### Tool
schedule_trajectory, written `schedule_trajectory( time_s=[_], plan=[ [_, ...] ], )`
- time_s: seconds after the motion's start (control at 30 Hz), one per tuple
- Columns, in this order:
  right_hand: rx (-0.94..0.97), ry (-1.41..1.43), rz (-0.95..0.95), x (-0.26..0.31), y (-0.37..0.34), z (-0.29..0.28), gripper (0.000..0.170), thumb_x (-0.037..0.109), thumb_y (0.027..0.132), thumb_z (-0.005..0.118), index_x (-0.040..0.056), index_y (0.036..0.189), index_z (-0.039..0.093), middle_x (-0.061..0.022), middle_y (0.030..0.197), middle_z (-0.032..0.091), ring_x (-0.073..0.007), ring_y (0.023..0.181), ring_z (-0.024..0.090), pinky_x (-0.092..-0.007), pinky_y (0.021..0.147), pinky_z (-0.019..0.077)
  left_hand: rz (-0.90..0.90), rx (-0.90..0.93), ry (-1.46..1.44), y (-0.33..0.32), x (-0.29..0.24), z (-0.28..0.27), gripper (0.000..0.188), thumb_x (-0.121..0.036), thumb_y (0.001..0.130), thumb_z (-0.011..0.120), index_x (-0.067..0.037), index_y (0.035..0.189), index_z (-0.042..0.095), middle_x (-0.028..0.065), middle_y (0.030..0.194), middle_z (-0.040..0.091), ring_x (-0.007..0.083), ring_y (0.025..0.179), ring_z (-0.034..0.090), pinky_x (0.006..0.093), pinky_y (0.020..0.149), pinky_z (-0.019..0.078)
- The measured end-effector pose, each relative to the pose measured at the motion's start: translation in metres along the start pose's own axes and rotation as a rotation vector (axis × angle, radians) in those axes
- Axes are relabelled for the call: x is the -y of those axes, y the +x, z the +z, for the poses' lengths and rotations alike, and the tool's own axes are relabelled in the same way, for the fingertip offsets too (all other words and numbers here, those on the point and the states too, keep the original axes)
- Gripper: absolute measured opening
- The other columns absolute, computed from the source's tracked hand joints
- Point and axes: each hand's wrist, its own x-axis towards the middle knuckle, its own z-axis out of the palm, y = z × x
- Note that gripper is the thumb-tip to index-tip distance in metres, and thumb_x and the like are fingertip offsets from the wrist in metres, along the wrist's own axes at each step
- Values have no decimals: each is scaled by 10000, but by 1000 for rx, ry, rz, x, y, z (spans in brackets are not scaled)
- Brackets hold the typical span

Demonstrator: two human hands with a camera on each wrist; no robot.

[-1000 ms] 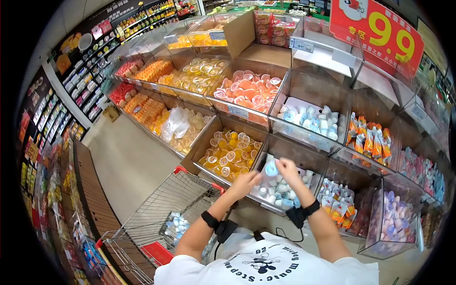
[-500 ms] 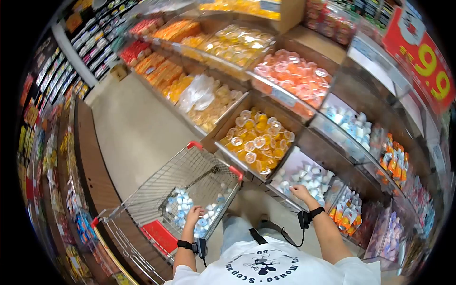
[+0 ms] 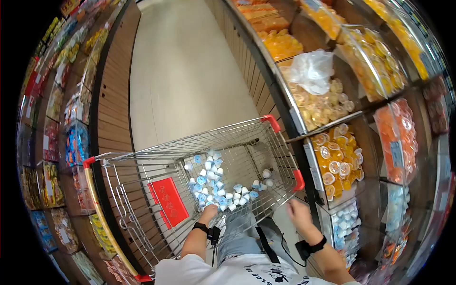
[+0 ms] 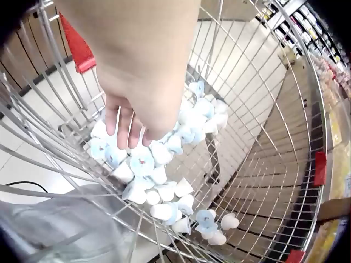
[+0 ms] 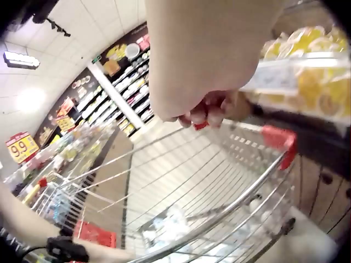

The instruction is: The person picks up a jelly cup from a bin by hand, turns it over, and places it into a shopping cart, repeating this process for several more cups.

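My left hand (image 3: 207,215) reaches down inside the metal shopping cart (image 3: 209,130), just over a pile of small white and pale-blue jelly cups (image 3: 219,190). In the left wrist view its fingers (image 4: 125,123) hang loosely apart and grip nothing; the jelly cups (image 4: 142,163) lie around and below them. Outside the cart's right side, close to its red corner cap (image 3: 299,180), is my right hand (image 3: 299,216). In the right wrist view its fingers (image 5: 200,114) are curled under the palm. The palm is hidden, so I cannot tell whether it holds a cup.
Right of the cart stand clear bins with yellow jelly cups (image 3: 337,159), blue-white cups (image 3: 346,223) and orange cups (image 3: 396,137). A white plastic bag (image 3: 312,71) lies on one bin. Shelves of packaged snacks (image 3: 76,140) line the left. Pale aisle floor (image 3: 178,71) runs ahead.
The head view has swung left toward the cart and aisle. My left hand went from the bin down into the cart. My right hand has left the blue-white bin for the cart's side.
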Motion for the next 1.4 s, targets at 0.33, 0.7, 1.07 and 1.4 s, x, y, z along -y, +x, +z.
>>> schedule_trajectory(
  time_s=[0.33,0.7,1.07,1.4],
  plan=[
    [721,-322,-82,-24,107,245,154,192,714,442,43,747,462,-155,616,519,-315,584,507,-399,514,405,-463,227,-647,95,-55,50,361,-355,760,377,-15,796,489,69,675,541,160,538,524,271,435,380],
    [614,112,151,-56,82,224,142,171,715,454,30,725,475,-150,586,506,-286,548,506,-336,491,389,-341,98,-339,120,-75,74,240,-260,737,432,-42,670,506,62,575,543,149,494,530,280,402,380],
    [186,382,215,-27,69,107,162,180,750,440,21,773,465,-124,606,512,-222,528,506,-299,488,385,122,317,-611,53,-189,35,116,-141,749,425,-33,712,441,68,655,540,72,466,465,177,390,340],
    [-181,1004,253,7,-10,-105,250,207,797,402,24,634,454,24,534,395,-50,476,352,-189,431,293,510,804,-396,-163,-419,20,130,-112,757,440,-62,642,403,12,566,488,37,424,410,150,376,311]
  ],
)
